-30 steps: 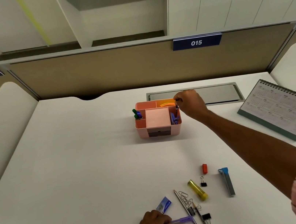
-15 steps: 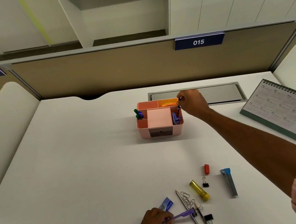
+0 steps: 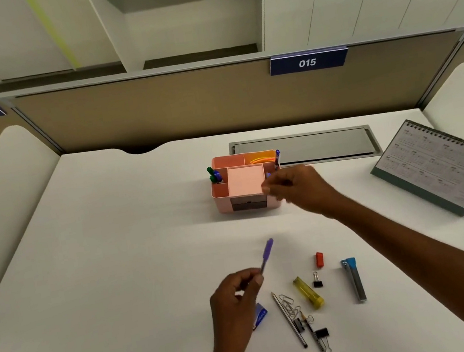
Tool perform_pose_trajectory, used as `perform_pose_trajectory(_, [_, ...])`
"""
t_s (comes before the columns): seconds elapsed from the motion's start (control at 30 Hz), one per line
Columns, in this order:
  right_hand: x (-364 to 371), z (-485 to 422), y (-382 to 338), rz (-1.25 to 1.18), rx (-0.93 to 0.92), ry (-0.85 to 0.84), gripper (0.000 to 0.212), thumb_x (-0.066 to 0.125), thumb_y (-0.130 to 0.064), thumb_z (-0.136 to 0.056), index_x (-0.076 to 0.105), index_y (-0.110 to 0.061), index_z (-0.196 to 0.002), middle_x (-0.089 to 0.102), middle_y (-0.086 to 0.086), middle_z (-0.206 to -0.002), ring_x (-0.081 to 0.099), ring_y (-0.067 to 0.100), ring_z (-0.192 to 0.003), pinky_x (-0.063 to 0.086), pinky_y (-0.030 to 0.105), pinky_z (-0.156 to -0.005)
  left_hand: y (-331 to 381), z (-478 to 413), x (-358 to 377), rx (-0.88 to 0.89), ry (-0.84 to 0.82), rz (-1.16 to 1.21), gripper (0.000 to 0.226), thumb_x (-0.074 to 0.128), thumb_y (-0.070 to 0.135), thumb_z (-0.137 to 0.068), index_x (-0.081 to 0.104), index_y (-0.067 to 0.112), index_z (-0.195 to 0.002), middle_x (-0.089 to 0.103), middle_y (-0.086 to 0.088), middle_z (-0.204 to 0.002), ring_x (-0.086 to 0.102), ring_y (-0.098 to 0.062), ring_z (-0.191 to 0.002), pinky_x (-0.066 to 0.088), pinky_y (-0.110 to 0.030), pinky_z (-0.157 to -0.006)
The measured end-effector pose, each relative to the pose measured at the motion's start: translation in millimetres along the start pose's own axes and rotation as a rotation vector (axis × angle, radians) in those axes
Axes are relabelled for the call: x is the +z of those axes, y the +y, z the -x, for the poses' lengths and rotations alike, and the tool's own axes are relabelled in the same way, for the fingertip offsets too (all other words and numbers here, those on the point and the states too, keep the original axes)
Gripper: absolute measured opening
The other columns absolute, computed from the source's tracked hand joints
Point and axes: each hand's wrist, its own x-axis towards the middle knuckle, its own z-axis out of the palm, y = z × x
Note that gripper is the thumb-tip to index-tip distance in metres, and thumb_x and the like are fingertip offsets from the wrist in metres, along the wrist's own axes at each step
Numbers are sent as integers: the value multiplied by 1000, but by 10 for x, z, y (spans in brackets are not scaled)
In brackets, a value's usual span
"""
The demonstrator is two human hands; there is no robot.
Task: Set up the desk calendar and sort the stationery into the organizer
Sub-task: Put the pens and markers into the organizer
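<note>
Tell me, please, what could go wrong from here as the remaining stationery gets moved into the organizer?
The left hand pinches the purple pen only near its lower end, so it might tip or slip on the way to the pink organizer. The right hand hovers close against the organizer's front corner and could nudge it. The tangled paper clips lie over a pencil and may drag along.

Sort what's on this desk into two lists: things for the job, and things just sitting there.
Job: organizer, calendar, purple pen in the left hand, yellow highlighter, paper clips, binder clip, red eraser.
Just there: cable hatch, 015 sign.
</note>
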Motion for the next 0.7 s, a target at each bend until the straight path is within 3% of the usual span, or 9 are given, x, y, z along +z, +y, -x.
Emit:
perform_pose_trajectory(0.1, [53, 268, -83, -97, 4, -225, 22, 69, -24, -96, 75, -18, -116, 75, -7, -99, 72, 10, -87, 60, 20, -71, 122, -111, 66, 21, 13, 15, 12, 74, 25, -94, 79, 31, -103, 77, 18, -96, 70, -5, -92, 61, -25, -77])
perform_pose_trajectory(0.27, [74, 384, -126, -88, -21, -240, 17, 75, -16, -92, 79, -18, -108, 75, -13, -92, 72, 6, -85, 60, 19, -73, 301, -256, 215, 74, 58, 37, 15, 70, 26, -96, 77, 27, -109, 77, 15, -99, 70, -7, -94, 62, -28, -80])
perform_pose_trajectory(0.37, [-5, 361, -147, -95, -41, -169, 19, 76, -11, -90, 78, -16, -109, 75, -7, -95, 73, 8, -85, 61, 21, -78, 395, -294, 275, 125, 71, 68, 19, 70, 27, -96, 76, 25, -114, 77, 14, -103, 70, -10, -97, 62, -26, -80])
perform_pose_trajectory(0.47, [-125, 312, -199, -95, -65, -90, 21, 76, -8, -89, 76, -13, -110, 75, -5, -99, 74, 8, -86, 61, 21, -79, 460, -319, 281, 128, 70, 67, 23, 70, 26, -96, 72, 27, -120, 75, 14, -106, 68, -5, -101, 58, -16, -78])
perform_pose_trajectory(0.6, [-368, 136, -210, -72, -80, 86, 14, 79, -9, -87, 76, -15, -100, 77, -3, -92, 75, 9, -81, 61, 20, -72, 411, -305, 244, 44, 5, 49, 36, 72, 33, -94, 60, 39, -127, 70, 19, -108, 63, 10, -97, 51, -5, -71])
perform_pose_trajectory(0.7, [-535, -98, -175, 42, -170, 256, 12, 81, -8, -85, 77, -16, -93, 76, -5, -83, 71, 8, -72, 58, 22, -67, 282, -232, 241, 8, -36, 20, 30, 75, 33, -92, 64, 42, -119, 72, 18, -103, 66, 4, -95, 52, -7, -73])
